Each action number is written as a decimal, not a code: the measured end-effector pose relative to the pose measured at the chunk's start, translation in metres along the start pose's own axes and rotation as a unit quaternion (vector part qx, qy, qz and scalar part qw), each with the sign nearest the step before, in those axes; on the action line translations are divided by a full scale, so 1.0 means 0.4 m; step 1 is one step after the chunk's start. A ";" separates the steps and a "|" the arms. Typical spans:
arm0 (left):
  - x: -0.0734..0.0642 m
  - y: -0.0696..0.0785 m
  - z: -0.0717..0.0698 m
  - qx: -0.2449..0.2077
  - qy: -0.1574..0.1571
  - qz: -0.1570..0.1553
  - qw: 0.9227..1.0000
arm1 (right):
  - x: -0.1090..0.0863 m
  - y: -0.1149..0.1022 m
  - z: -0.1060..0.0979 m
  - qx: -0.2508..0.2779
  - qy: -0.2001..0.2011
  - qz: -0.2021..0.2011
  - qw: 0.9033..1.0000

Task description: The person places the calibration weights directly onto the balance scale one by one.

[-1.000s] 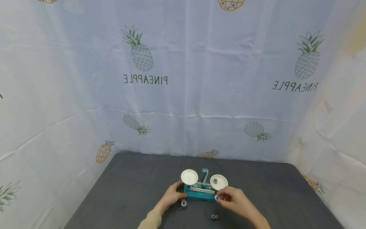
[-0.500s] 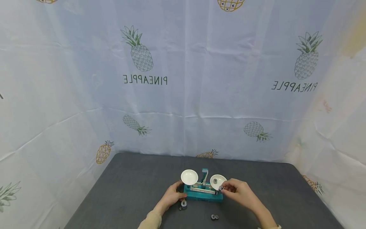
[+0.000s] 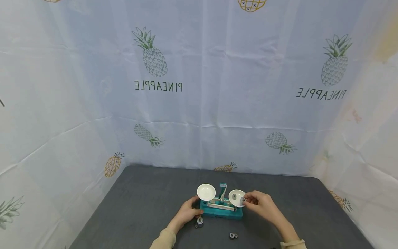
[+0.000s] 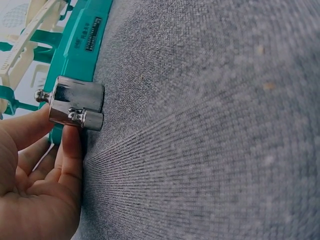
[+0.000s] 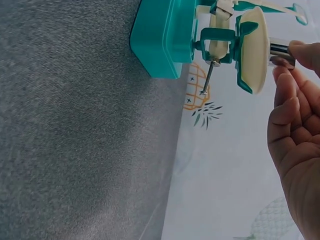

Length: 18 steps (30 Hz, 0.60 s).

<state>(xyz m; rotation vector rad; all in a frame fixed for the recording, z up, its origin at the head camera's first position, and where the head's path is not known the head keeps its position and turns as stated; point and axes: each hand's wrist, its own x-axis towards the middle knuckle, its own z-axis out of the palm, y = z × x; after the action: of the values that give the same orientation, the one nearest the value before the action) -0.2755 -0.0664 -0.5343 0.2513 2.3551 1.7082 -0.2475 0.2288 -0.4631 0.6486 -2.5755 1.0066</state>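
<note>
A teal balance scale (image 3: 221, 213) with two white pans stands on the dark table. My left hand (image 3: 185, 212) grips the left end of its base, thumb in front. Beside that thumb stand a large metal weight (image 4: 80, 95) and a small weight (image 4: 93, 120). My right hand (image 3: 260, 204) pinches another metal weight (image 5: 281, 52) between thumb and fingers, right at the face of the right pan (image 5: 256, 52). One weight (image 3: 234, 196) sits in that pan. The left pan (image 3: 206, 192) holds nothing.
Two small weights (image 3: 231, 236) stand side by side on the grey table (image 3: 161, 186) in front of the scale. A pale curtain (image 3: 217, 103) with pineapple prints hangs behind the table and along its sides.
My right hand has carried the weight from in front of the scale's right end up and rightward to the right pan. The left hand stays on the base.
</note>
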 end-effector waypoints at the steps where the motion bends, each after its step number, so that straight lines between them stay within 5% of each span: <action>1: -0.001 0.001 0.000 0.000 0.000 0.000 1.000 | 0.003 0.002 0.001 -0.001 0.002 0.003 1.000; 8: -0.003 0.005 -0.002 0.013 -0.001 0.004 1.000 | 0.022 0.010 0.010 0.002 -0.013 0.071 0.997; 18: -0.001 0.000 0.000 0.009 -0.002 0.001 1.000 | 0.035 0.016 0.026 -0.018 -0.020 0.064 0.998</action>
<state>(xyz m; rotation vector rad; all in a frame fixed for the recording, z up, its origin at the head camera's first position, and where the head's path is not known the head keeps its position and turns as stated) -0.2752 -0.0664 -0.5341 0.2594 2.3691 1.6864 -0.2639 0.2217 -0.4680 0.5060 -2.6930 0.9919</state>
